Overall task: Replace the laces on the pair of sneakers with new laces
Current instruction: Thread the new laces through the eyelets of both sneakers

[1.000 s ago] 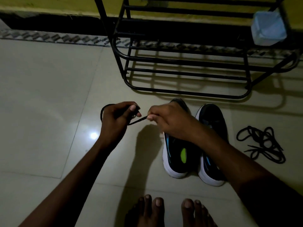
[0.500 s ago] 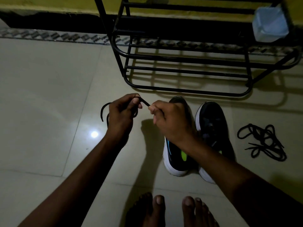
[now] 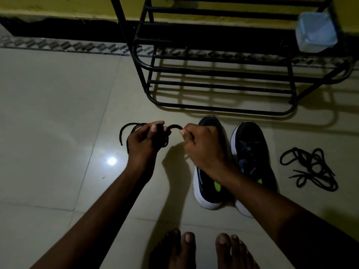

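Two hands are held over the pale tiled floor (image 3: pixel 58 117), w/ one thin black cord shoelace (image 3: pixel 175 126) shared between them. At far left a loose tail of it is seen curving out & down, clear of the floor. Next comes the left hand (image 3: pixel 144 144): its grip is curled round a bunched coil of the lace, thumb pressed over the top. A short arch of lace spans the gap to the right hand (image 3: pixel 202 148), whose grip is pinched on the strand, thumb vs. forefinger, other fingers folded in. Beyond & under that wrist, the pair of black white-soled sneakers (image 3: pixel 250 150) is stood side by side on the floor, toes toward the black metal-bar shoe rack (image 3: pixel 213 110); eyelets are too dim to be read. Well apart at far right, a second tangled black lace (image 3: pixel 310 167) is seen heaped.

Handling, as judged: the lace is light, limp & prone to knotting, w/ stiffness prob. only at the tip. It is best taken close behind that tip, so it can be aimed at an eyelet, the rest kept bundled.
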Available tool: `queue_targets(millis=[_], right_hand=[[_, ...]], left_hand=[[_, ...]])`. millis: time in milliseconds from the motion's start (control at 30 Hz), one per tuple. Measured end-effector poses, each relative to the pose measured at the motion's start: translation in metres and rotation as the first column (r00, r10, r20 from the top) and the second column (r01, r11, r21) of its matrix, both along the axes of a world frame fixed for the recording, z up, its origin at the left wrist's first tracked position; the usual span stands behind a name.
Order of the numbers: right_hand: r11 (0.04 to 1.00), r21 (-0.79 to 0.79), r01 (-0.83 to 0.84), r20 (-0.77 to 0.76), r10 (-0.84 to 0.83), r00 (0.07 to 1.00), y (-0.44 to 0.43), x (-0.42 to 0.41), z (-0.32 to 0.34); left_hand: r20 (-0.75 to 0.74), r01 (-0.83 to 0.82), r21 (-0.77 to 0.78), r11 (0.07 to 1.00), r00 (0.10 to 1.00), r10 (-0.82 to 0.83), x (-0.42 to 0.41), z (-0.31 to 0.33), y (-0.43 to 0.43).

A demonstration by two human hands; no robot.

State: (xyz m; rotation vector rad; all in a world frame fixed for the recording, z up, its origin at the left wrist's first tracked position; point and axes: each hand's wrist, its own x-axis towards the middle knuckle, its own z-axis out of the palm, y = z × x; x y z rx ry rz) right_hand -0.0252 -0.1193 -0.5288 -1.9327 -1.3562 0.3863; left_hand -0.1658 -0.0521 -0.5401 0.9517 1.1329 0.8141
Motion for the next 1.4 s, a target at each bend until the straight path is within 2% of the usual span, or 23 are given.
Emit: queue_targets(millis=[100, 233, 333, 400, 433, 500, 567, 633, 700, 767, 833, 867, 933, 967, 1033, 1133, 1267, 1333, 1400], right_hand=[[0.991, -0.058, 0.118, 0.066, -0.114, 0.991, 0.001, 0.017, -0.002], [0.95, -0.136, 0.282, 0.173, -0.258, 0.951, 0.004, 0.034, 0.007], [0.911, -0.305, 0.277, 0.336, -0.169, 0.926, 0.009, 0.038, 0.013], [0.928, -0.301, 0.22, 0.42, -0.079, 0.904, 0.011, 0.033, 0.011], [0.956, -0.248, 0.157, 0.411, -0.043, 0.91, 0.012, 0.029, 0.009], [0.995, -0.095, -0.043, 0.251, 0.066, 0.966, 0.014, 0.022, 0.005], [0.97, -0.044, -0.239, -0.015, 0.239, 0.971, 0.02, 0.016, 0.004], [0.917, -0.112, -0.383, -0.308, 0.334, 0.891, 0.027, 0.011, 0.0], [0.878, -0.141, -0.456, -0.522, 0.326, 0.789, 0.03, 0.007, -0.005], [0.861, -0.12, -0.494, -0.676, 0.293, 0.676, 0.026, 0.007, -0.006], [0.854, -0.078, -0.515, -0.768, 0.278, 0.578, 0.02, 0.005, -0.006], [0.861, -0.066, -0.504, -0.767, 0.279, 0.578, 0.017, 0.003, -0.008], [0.897, -0.069, -0.437, -0.635, 0.298, 0.713, 0.015, 0.0, -0.014], [0.909, -0.064, -0.411, -0.561, 0.308, 0.769, 0.015, -0.001, -0.015], [0.911, -0.037, -0.41, -0.536, 0.328, 0.778, 0.017, -0.003, -0.015], [0.87, 0.041, -0.492, -0.633, 0.403, 0.661, 0.02, -0.009, -0.009], [0.866, 0.108, -0.489, -0.776, 0.381, 0.503, 0.017, -0.018, -0.001], [0.889, 0.09, -0.448, -0.824, 0.32, 0.468, 0.012, -0.017, -0.001], [0.924, 0.063, -0.376, -0.839, 0.254, 0.482, 0.006, -0.012, -0.003]], left_hand=[[-0.041, -0.068, 0.027, 0.997, 0.997, 0.069, -0.009, -0.006, 0.004], [-0.25, -0.08, 0.18, 0.98, 0.96, 0.124, -0.023, -0.018, 0.013], [-0.332, 0.02, 0.345, 0.938, 0.938, 0.102, -0.025, -0.012, 0.012], [-0.38, 0.138, 0.471, 0.871, 0.923, 0.059, -0.024, -0.001, 0.007], [-0.414, 0.212, 0.525, 0.824, 0.91, 0.03, -0.023, 0.006, 0.004], [-0.494, 0.351, 0.628, 0.695, 0.87, 0.007, -0.02, 0.02, -0.001], [-0.589, 0.473, 0.696, 0.54, 0.806, 0.053, -0.018, 0.029, -0.002], [-0.63, 0.516, 0.705, 0.486, 0.771, 0.095, -0.016, 0.035, -0.003], [-0.576, 0.463, 0.749, 0.474, 0.808, 0.121, -0.015, 0.036, -0.005], [-0.471, 0.358, 0.769, 0.53, 0.877, 0.092, -0.015, 0.035, -0.007], [-0.335, 0.247, 0.716, 0.652, 0.942, 0.011, -0.015, 0.037, -0.004], [-0.277, 0.207, 0.679, 0.704, 0.961, -0.016, -0.014, 0.04, -0.003], [-0.208, 0.182, 0.615, 0.767, 0.976, -0.065, -0.012, 0.048, 0.001], [-0.186, 0.19, 0.596, 0.78, 0.978, -0.096, -0.01, 0.053, 0.001], [-0.148, 0.215, 0.572, 0.791, 0.976, -0.158, -0.005, 0.061, -0.002], [-0.134, 0.235, 0.562, 0.793, 0.972, -0.193, 0.003, 0.067, -0.007], [-0.107, 0.248, 0.55, 0.798, 0.968, -0.227, 0.005, 0.067, -0.002], [-0.111, 0.231, 0.525, 0.819, 0.973, -0.203, 0.003, 0.069, 0.003], [-0.09, 0.181, 0.441, 0.879, 0.983, -0.158, -0.002, 0.068, 0.008]])
